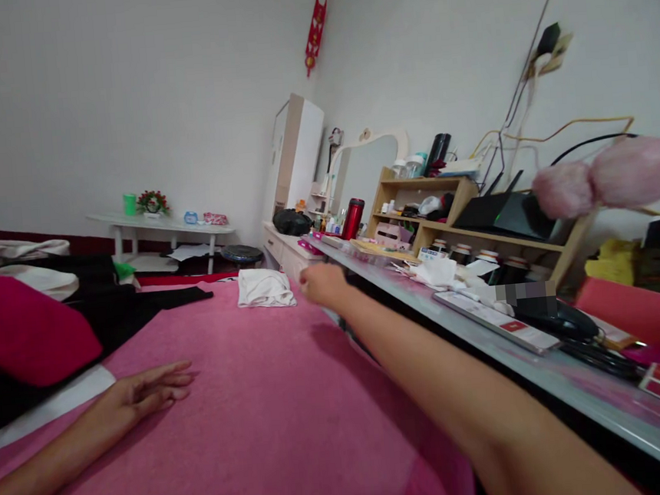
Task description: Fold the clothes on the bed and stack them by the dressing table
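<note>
My left hand (pixel 146 391) lies flat on the pink bedspread (pixel 253 424), fingers stretched out, holding nothing. My right arm reaches far forward along the bed's right side. My right hand (pixel 321 283) is at the edge of the grey desk (pixel 549 371), just right of a folded white cloth (pixel 264 288) that lies on the bedspread. The right hand's fingers are curled under and blurred, so what they hold, if anything, does not show.
The desk on the right carries a wooden shelf (pixel 449 222), a red flask (pixel 354 218), a black router (pixel 503 213), papers, cables and a pink fluffy thing (pixel 613 176). Dark and magenta clothes (pixel 30 327) lie at left. A white low table (pixel 160 228) stands by the far wall.
</note>
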`<action>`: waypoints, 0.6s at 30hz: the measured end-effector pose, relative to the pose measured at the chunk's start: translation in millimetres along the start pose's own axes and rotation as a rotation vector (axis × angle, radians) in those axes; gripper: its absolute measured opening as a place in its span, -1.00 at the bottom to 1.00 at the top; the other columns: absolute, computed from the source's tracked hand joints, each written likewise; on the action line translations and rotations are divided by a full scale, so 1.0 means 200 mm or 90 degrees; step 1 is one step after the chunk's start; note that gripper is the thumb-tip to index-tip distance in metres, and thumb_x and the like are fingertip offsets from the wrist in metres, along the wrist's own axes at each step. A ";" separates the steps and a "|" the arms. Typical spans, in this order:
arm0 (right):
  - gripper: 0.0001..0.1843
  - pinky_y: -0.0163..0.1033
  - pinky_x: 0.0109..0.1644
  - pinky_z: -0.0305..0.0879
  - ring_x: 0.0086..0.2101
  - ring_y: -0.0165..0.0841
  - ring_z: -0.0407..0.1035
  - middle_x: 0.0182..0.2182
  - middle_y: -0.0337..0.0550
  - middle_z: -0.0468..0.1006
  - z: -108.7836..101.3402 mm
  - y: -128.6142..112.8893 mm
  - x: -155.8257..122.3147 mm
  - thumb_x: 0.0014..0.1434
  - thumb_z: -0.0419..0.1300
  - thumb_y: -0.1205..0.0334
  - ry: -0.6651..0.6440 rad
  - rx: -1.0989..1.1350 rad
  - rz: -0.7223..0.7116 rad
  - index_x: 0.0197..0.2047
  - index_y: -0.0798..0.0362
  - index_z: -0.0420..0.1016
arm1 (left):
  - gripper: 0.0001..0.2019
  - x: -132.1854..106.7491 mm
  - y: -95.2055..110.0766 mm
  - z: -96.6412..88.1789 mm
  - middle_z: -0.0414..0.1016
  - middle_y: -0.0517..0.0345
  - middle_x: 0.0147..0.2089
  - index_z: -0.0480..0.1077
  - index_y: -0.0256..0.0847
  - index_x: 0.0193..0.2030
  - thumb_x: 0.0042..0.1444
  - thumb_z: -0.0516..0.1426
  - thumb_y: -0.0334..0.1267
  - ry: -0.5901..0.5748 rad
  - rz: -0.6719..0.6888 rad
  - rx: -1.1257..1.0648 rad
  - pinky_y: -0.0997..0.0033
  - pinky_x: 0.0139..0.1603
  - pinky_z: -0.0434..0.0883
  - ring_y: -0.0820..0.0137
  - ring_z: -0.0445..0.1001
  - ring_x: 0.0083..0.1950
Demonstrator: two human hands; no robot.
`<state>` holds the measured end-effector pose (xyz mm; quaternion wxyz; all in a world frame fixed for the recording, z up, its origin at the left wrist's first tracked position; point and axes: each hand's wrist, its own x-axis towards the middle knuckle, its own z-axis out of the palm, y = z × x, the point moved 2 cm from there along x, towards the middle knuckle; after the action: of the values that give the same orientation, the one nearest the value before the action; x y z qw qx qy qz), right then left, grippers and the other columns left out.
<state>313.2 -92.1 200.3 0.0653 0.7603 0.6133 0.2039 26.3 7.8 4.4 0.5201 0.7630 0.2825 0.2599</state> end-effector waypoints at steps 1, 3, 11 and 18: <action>-0.65 -0.16 -0.07 0.33 -0.04 -0.19 0.42 -0.07 -0.02 0.55 0.09 -0.12 -0.03 0.22 0.02 0.14 -0.009 0.032 -0.032 0.00 -0.03 0.51 | -0.36 0.00 -0.01 0.00 0.48 -0.01 0.11 0.51 -0.21 0.01 -0.12 0.23 0.20 -0.003 0.004 0.005 0.25 0.20 0.33 0.09 0.40 0.16; -0.66 -0.25 -0.14 0.34 -0.12 -0.26 0.45 -0.13 -0.14 0.58 0.27 -0.32 -0.11 0.17 0.09 0.09 -0.032 0.092 -0.096 -0.03 -0.09 0.52 | -0.37 0.02 -0.05 -0.01 0.50 0.00 0.09 0.50 -0.19 0.03 -0.09 0.21 0.21 -0.013 0.013 0.014 0.25 0.19 0.34 0.09 0.41 0.15; -0.74 -0.24 -0.01 0.23 -0.05 -0.29 0.31 -0.13 -0.19 0.48 0.80 -0.61 -0.17 0.13 0.21 0.08 0.084 0.450 -0.112 -0.11 -0.08 0.52 | -0.54 0.12 -0.30 -0.06 0.50 0.16 0.09 0.55 0.01 -0.07 -0.05 0.20 0.17 0.009 0.056 -0.015 0.15 0.20 0.34 0.07 0.37 0.19; -0.77 -0.23 0.00 0.20 -0.07 -0.28 0.29 -0.16 -0.24 0.49 0.82 -0.61 -0.19 0.09 0.24 0.13 0.109 0.542 -0.088 -0.14 -0.12 0.52 | -0.63 0.10 -0.28 -0.05 0.54 0.25 0.04 0.58 0.12 -0.17 -0.08 0.20 0.16 0.076 0.038 0.017 0.14 0.19 0.36 0.06 0.39 0.18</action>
<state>260.1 -74.6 0.2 -0.2912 0.6567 0.6956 -0.0095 25.3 45.2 -43.7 0.4840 0.7609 0.2941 0.3166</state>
